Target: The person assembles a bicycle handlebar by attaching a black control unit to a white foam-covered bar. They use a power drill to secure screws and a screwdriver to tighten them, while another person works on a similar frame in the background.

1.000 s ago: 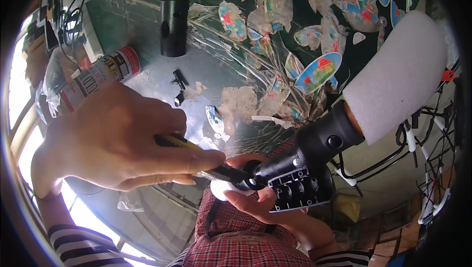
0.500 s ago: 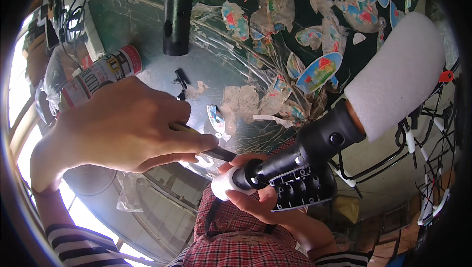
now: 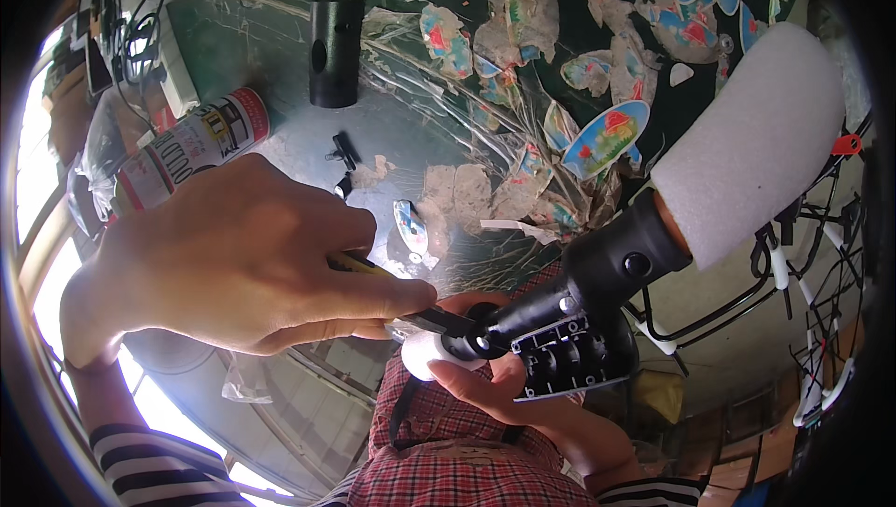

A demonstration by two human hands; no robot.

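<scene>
My left hand (image 3: 252, 260) is closed on a yellow-and-black utility knife (image 3: 442, 321). The knife's dark front end reaches the narrow end of a black tubular fitting (image 3: 532, 309); whether it cuts in cannot be told. Around that narrow end my right hand (image 3: 499, 397) is wrapped, its thumb and fingers by the white round end piece (image 3: 422, 354). An open black half-shell with inner ribs (image 3: 579, 358) sticks out below the fitting. From the fitting's wide end, a thick white foam sleeve (image 3: 751, 148) extends up and right.
A black tube with holes (image 3: 336, 52) stands on the dark green table, near small black parts (image 3: 343, 154). A printed can (image 3: 196, 145) lies left. Torn stickers (image 3: 607, 138) cover the right side. Black cables and a rack (image 3: 793, 274) hang at the right.
My left hand has moved a little right and down, bringing the knife's front end onto the narrow end of the fitting. My right hand and the fitting have barely moved.
</scene>
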